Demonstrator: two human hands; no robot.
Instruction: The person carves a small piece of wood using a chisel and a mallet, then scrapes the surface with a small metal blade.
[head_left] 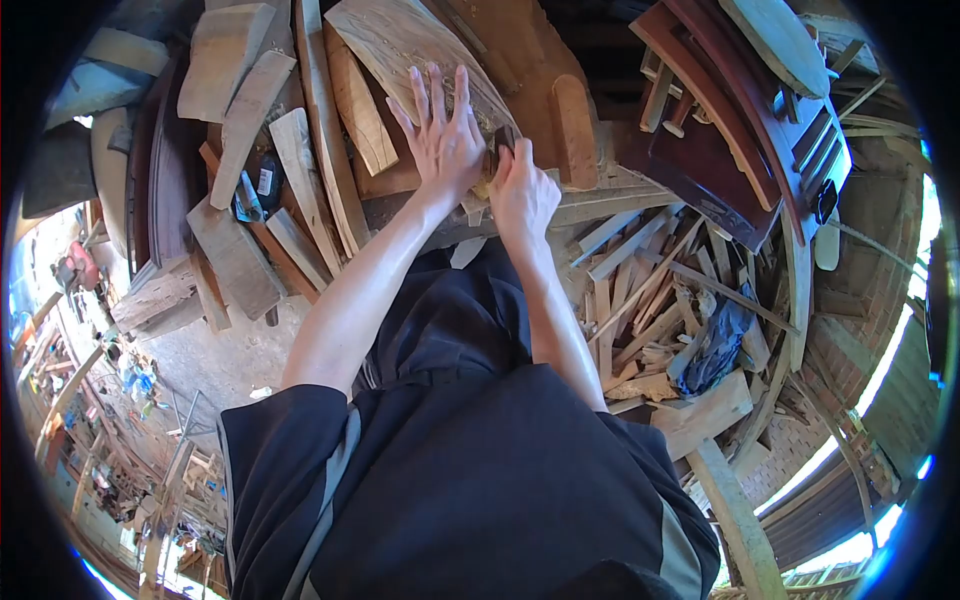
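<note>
My left hand [445,145] lies flat with fingers spread on a broad wooden board [395,38], near its close end. Close beside it, my right hand [525,195] is closed around a small dark tool [503,143], its dark end showing above the fist. The rest of that tool is covered by the fingers, so its kind is hidden. Both hands are over the near edge of the workbench [545,50]. Light wood shavings are scattered on the board, and a narrower pale plank [360,105] rests left of it.
Cut wood pieces [230,65] crowd the left side, with a dark bottle [268,182] among them. A round-ended block [574,130] sits right of my hands. Dark-stained curved furniture parts [715,110] stand at the right, above a heap of offcuts [650,320] and a blue-black plastic bag [718,340].
</note>
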